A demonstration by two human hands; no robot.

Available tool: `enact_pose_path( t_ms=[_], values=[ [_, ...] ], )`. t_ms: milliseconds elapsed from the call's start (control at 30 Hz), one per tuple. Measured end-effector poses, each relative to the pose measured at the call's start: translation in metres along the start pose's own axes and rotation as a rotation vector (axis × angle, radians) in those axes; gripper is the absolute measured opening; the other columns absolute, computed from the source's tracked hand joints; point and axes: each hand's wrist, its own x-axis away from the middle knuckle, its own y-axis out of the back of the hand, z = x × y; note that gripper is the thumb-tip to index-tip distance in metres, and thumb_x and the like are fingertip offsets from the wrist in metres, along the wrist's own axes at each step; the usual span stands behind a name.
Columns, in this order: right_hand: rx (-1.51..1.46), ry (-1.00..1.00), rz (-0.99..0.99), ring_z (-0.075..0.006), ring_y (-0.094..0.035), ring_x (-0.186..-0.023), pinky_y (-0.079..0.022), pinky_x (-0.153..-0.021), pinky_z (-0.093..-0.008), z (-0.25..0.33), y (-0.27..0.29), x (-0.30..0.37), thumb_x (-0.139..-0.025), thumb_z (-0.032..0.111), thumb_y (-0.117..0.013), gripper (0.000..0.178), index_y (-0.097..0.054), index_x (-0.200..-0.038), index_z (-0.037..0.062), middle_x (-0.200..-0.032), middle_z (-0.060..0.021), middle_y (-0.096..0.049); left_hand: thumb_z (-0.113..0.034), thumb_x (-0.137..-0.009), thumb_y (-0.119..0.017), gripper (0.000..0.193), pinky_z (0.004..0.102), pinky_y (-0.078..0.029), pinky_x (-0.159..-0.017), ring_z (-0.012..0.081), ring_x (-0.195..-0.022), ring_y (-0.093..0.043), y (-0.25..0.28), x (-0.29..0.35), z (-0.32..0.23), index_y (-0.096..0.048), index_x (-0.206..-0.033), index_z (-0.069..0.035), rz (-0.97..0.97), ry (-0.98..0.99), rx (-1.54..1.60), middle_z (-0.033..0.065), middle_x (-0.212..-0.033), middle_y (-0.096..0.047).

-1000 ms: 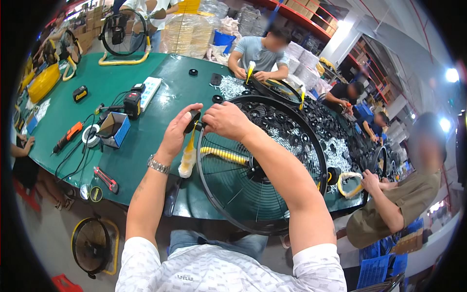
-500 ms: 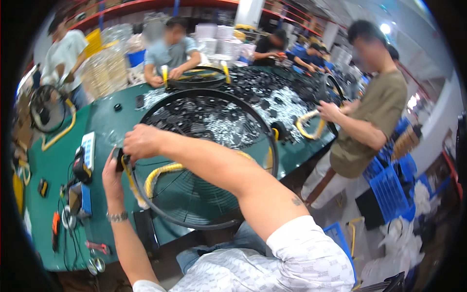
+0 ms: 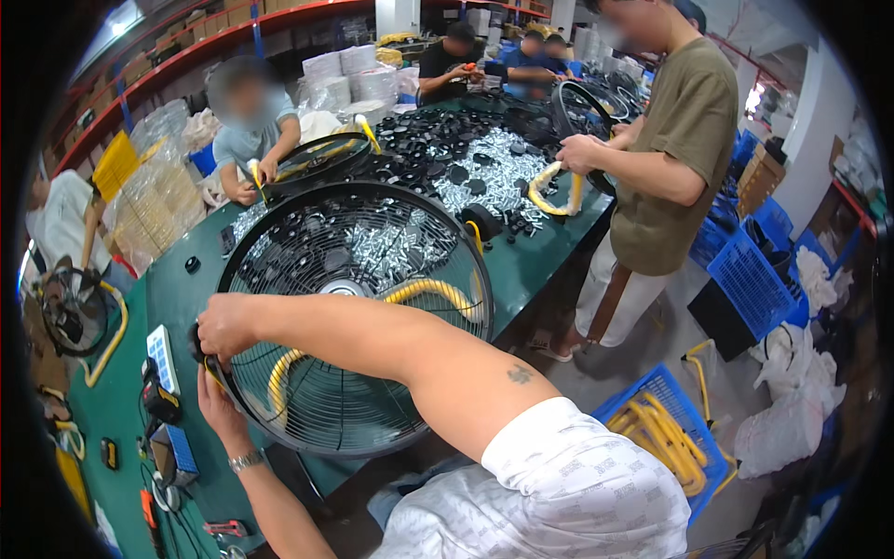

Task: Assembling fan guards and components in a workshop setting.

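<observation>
A large round fan (image 3: 352, 373) with a black hoop and wire guard rests on the green table before me. Through the guard shows its yellow tube stand (image 3: 433, 294). At the hoop's left side my right hand (image 3: 228, 324) is closed on a round black knob (image 3: 196, 341), my right arm reaching across the fan. Just below it, my left hand (image 3: 220, 408) grips the fan's edge near the knob, by a short bit of yellow; some of its fingertips are hidden behind the rim.
Black knobs and silver screws (image 3: 498, 172) cover the table beyond the fan. A cordless drill (image 3: 160, 396), a white tray (image 3: 161, 359) and a red cutter (image 3: 226, 528) lie left. Co-workers handle fans across the table and at right. A blue crate (image 3: 656, 415) holds yellow tubes.
My view has shifted, bringing the fan guard and the blue crate more fully into sight. Both hands stay at the fan's left edge; my right hand now covers more of the knob.
</observation>
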Motion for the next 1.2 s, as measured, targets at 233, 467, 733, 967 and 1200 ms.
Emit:
enact_pose_path(
  t_ms=[233, 467, 733, 967, 1200],
  values=[
    [-0.061, -0.012, 0.005, -0.0237, -0.068, -0.087, -0.056, -0.066, -0.04, 0.0, -0.002, 0.001, -0.078, 0.034, -0.065, 0.019, -0.072, -0.08, 0.0158, -0.087, -0.0031, -0.071, -0.022, -0.099, -0.05, 0.036, 0.0315, -0.046, -0.094, 0.0176, -0.107, -0.06, 0.019, -0.012, 0.014, -0.061, -0.121, 0.003, -0.035, 0.33, 0.369, 0.0089, -0.116, -0.065],
    [-0.066, 0.02, 0.002, -0.0204, -0.062, -0.098, -0.051, -0.079, -0.0339, -0.002, -0.003, -0.002, -0.081, 0.035, -0.068, 0.028, -0.067, -0.096, 0.0116, -0.097, -0.002, -0.066, -0.027, -0.096, -0.056, 0.033, 0.0326, -0.051, -0.076, 0.0177, -0.086, -0.064, 0.097, -0.008, 0.043, -0.066, -0.111, 0.001, 0.075, 0.563, -0.327, 0.007, -0.096, -0.069],
    [-0.085, 0.105, -0.073, -0.0199, -0.062, -0.094, -0.049, -0.077, -0.0339, -0.002, 0.001, -0.005, -0.081, 0.037, -0.066, 0.027, -0.066, -0.091, 0.0112, -0.088, -0.0015, -0.064, -0.027, -0.088, -0.062, 0.034, 0.0427, -0.051, -0.085, 0.0345, -0.098, -0.063, 0.139, -0.05, 0.098, -0.066, -0.114, -0.006, -0.116, 0.277, -1.101, 0.0159, -0.104, -0.067],
    [-0.098, 0.09, 0.011, -0.019, -0.061, -0.098, -0.049, -0.078, -0.0331, -0.004, 0.005, -0.009, -0.076, 0.03, -0.071, 0.029, -0.064, -0.097, 0.0117, -0.099, -0.001, -0.064, -0.029, -0.085, -0.064, 0.04, 0.0434, -0.05, -0.088, 0.0344, -0.103, -0.062, 0.06, -0.101, 0.155, -0.063, -0.118, -0.006, 0.244, 0.129, -1.083, 0.0161, -0.112, -0.064],
    [-0.154, 0.039, 0.132, -0.0205, -0.059, -0.105, -0.048, -0.08, -0.0348, -0.004, 0.007, -0.013, -0.073, 0.031, -0.074, 0.04, -0.063, -0.106, 0.0119, -0.102, -0.0025, -0.063, -0.027, -0.086, -0.064, 0.04, 0.0423, -0.046, -0.095, 0.0298, -0.11, -0.059, -0.047, -0.129, 0.169, -0.06, -0.121, -0.007, 0.941, 0.078, -0.537, 0.0134, -0.117, -0.063]
  ],
)
